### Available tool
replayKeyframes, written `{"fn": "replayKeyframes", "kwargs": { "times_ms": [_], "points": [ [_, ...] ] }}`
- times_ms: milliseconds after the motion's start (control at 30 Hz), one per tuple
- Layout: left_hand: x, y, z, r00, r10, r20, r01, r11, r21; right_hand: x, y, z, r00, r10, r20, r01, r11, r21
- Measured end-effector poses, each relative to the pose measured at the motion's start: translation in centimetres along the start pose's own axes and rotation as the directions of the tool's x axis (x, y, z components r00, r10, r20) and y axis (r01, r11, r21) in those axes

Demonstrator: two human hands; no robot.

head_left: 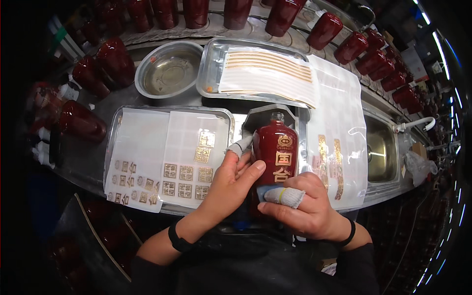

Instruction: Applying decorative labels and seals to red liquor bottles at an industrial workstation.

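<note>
A dark red glossy bottle with a clear glass neck and gold decals down its front leans on a dark angled rest. My left hand grips the bottle's left side, thumb on the front and fingers partly hidden behind it. Its index finger wears a grey-white finger sleeve. Low on the bottle's front, below the gold characters, my right hand presses a small blue flat piece to the surface; its exact kind is unclear. A similar sleeve covers the right index finger. The bottle's base is hidden by the hands.
Left stands a tray with sheets of gold decals. Behind are a metal basin and a tray with gold-striped sheets. A white sheet with gold strips lies right, by a sink. Many red bottles line the back.
</note>
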State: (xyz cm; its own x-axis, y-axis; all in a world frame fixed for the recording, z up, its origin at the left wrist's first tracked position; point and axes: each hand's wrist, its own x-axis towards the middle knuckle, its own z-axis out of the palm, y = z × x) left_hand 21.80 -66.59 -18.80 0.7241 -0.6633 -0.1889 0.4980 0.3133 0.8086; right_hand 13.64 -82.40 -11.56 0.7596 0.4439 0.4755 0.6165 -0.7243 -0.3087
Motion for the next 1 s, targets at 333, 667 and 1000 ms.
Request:
{"fn": "replayKeyframes", "kwargs": {
  "times_ms": [333,667,1000],
  "points": [
    [-0.2,-0.2,-0.4,1.000,0.026,-0.009,-0.025,0.998,0.056,0.3,0.3,0.4,0.993,0.069,-0.090,-0.068,0.998,0.013],
    [-0.6,0.5,-1.6,0.905,0.345,0.248,-0.417,0.613,0.671,-1.5,2.4,0.4,0.763,0.552,-0.337,-0.447,0.826,0.342],
    [-0.6,0.1,-1.1,0.955,0.290,0.065,-0.292,0.877,0.381,-1.3,0.6,-1.5,0.916,0.335,-0.222,-0.294,0.935,0.198]
  ]
}}
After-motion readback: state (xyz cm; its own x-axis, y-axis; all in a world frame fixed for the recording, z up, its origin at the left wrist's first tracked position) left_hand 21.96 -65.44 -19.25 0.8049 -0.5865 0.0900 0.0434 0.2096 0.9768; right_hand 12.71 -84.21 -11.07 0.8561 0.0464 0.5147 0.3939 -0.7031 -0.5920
